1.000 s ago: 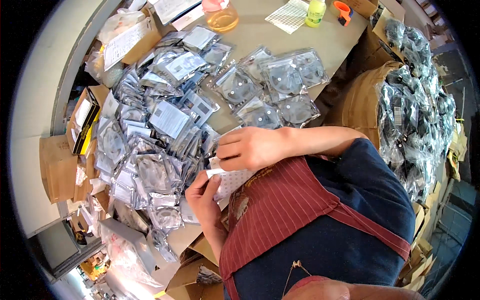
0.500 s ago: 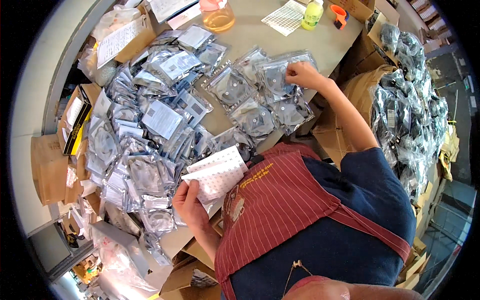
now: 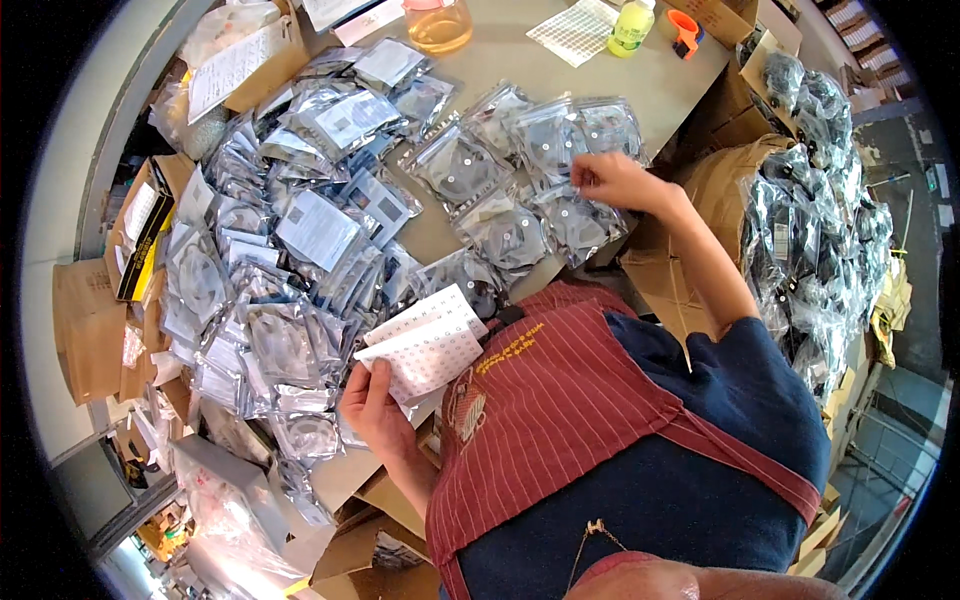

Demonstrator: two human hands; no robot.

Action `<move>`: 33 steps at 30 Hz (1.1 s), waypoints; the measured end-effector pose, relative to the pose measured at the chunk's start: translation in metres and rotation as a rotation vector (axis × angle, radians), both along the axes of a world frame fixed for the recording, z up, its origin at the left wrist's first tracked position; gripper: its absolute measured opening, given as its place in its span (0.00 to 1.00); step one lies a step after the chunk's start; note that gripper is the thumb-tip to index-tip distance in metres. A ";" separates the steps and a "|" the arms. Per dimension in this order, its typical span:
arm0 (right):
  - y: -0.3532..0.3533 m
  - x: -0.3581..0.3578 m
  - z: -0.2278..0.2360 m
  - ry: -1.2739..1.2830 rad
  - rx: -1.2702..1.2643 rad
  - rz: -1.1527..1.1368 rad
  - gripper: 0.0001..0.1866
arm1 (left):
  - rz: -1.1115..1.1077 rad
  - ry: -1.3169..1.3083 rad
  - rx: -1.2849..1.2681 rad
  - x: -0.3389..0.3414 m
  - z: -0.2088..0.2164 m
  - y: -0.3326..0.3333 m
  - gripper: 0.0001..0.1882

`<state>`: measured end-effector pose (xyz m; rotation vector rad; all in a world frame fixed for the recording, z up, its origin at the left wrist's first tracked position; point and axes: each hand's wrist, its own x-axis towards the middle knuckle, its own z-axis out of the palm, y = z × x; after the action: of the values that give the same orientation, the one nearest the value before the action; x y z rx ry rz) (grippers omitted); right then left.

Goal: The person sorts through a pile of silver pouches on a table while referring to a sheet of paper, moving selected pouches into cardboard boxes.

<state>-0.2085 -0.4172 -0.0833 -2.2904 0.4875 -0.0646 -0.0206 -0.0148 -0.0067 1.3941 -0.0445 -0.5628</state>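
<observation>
Several clear packets (image 3: 500,240) seem already dotted, while the label sheet (image 3: 425,360) pinched by left fingers (image 3: 380,378) looks well stocked; right fingers (image 3: 588,176) curl, any hold unclear.

Across the folded white paper sheet (image 3: 425,350), rows of small dark single characters, repeated along each line. On the dark red pinstriped cloth apron (image 3: 590,430), short lines of yellow lettering (image 3: 515,345) near a pale printed emblem (image 3: 468,412). Along the long black-and-yellow cardboard box (image 3: 143,240), yellow lettering set lengthwise. On the large white handwritten sheet (image 3: 230,78), lines of dark writing, too small to make out. On the flat silver plastic bags (image 3: 285,345), white rectangular labels (image 3: 318,230) with fine print, likewise illegible. On the flat white gridded sheet (image 3: 575,30), rows of tiny unreadable marks. On the yellow-green plastic bottle (image 3: 630,30), blurred printing.
</observation>
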 end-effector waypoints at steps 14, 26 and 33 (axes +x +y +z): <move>0.036 -0.016 -0.021 0.090 -0.620 -0.147 0.13 | 0.002 -0.040 -0.017 0.002 -0.003 -0.011 0.11; -0.086 -0.010 -0.039 0.072 -0.635 -0.232 0.19 | -0.220 -0.189 0.114 -0.001 0.009 -0.031 0.07; -0.078 0.007 -0.014 0.452 -0.782 -0.434 0.24 | -0.364 -0.314 0.157 -0.018 0.015 -0.051 0.10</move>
<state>-0.2016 -0.4953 -0.0977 -2.9125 1.3907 0.0646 -0.0390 -0.0659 0.0081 1.6310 -0.5247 -0.6516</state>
